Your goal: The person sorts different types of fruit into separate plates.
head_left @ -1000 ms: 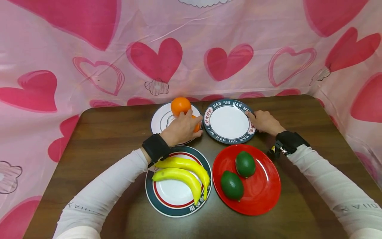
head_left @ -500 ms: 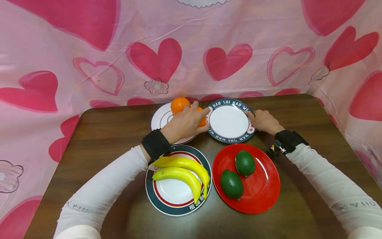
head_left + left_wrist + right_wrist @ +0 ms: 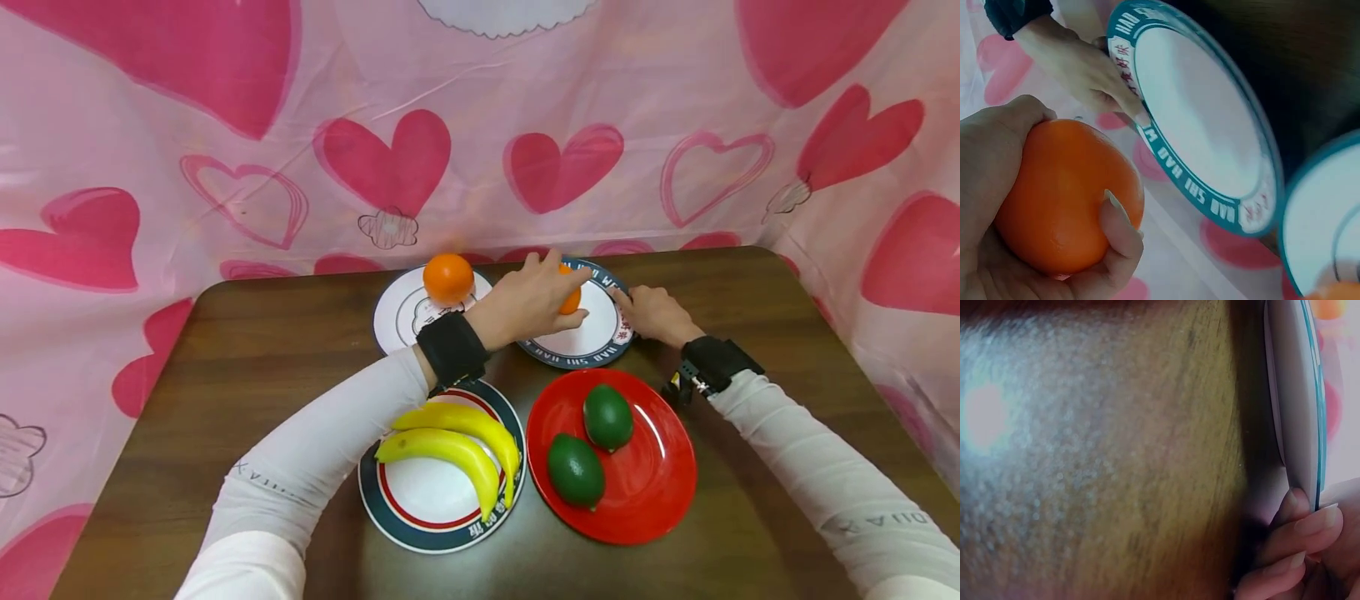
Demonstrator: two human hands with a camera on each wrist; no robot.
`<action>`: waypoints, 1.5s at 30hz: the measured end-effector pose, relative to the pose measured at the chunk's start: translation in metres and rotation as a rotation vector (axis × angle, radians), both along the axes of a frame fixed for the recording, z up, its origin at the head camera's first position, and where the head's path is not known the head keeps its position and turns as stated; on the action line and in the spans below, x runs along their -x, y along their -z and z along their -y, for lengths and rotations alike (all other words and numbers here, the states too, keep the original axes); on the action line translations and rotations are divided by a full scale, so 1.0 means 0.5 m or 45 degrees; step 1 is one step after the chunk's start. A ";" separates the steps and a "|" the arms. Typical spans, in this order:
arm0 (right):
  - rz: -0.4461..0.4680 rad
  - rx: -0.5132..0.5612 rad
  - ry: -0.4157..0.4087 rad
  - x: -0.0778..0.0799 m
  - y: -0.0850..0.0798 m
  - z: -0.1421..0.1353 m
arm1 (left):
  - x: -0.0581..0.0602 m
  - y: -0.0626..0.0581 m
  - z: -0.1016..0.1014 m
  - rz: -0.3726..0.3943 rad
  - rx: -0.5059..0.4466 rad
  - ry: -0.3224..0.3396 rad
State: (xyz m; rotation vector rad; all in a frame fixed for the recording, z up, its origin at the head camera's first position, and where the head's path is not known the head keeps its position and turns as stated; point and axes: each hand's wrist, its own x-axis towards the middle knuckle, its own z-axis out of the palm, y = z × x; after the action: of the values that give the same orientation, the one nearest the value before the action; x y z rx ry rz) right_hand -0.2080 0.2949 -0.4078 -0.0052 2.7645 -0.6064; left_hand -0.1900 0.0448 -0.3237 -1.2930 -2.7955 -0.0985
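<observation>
My left hand (image 3: 528, 298) grips an orange (image 3: 1066, 194), fingers curled round it, above a white plate (image 3: 602, 315) with a dark blue lettered rim. At that plate's right edge, my right hand (image 3: 660, 315) pinches the rim; in the right wrist view its fingers (image 3: 1300, 528) curl at the plate's edge and underside. A second orange (image 3: 448, 279) sits on the white plate (image 3: 392, 318) with ring lines at the back left, partly hidden by my left arm.
Nearer me, a blue-rimmed plate with a red ring (image 3: 427, 492) bears two yellow bananas (image 3: 442, 450). Right of it, a red plate (image 3: 652, 492) holds two dark green lemon-shaped fruits (image 3: 576, 471). All stand on a brown wooden table (image 3: 262, 367) before a pink heart-patterned cloth (image 3: 480, 75).
My left hand has lifted the orange off the back left plate and carried it right, over the blue-rimmed plate. The right hand stays at that plate's rim. The head view has shifted slightly.
</observation>
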 end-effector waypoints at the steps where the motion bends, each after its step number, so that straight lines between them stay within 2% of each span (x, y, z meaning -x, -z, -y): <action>1: 0.001 0.001 -0.001 -0.001 0.001 0.000 | 0.003 0.002 -0.011 -0.011 -0.003 0.015; 5: -0.030 -0.008 -0.015 -0.003 0.003 0.001 | 0.013 0.014 -0.053 -0.017 -0.002 0.040; 8: -0.048 -0.017 -0.022 -0.001 0.004 0.001 | 0.017 0.024 -0.078 0.021 0.023 0.040; 16: -0.092 -0.036 -0.020 -0.003 -0.002 0.003 | 0.025 0.050 -0.115 0.049 0.062 0.039; 28: -0.090 -0.058 -0.014 -0.004 -0.004 0.003 | 0.040 0.075 -0.129 0.217 0.123 -0.031; 34: -0.097 -0.077 0.002 -0.001 -0.005 0.005 | 0.040 0.086 -0.136 0.218 0.170 -0.013; 40: -0.085 -0.075 0.011 -0.003 -0.005 0.007 | 0.040 0.081 -0.130 0.244 0.118 0.009; 45: -0.092 -0.058 0.009 -0.003 -0.005 0.006 | 0.043 0.060 -0.111 0.265 0.059 0.022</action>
State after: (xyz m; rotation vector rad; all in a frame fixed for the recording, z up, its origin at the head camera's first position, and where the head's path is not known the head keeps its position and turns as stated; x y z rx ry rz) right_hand -0.2063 0.2920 -0.4052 -0.0076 2.8485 -0.5552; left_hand -0.2113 0.1003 -0.3539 -1.3936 -2.9754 -0.1797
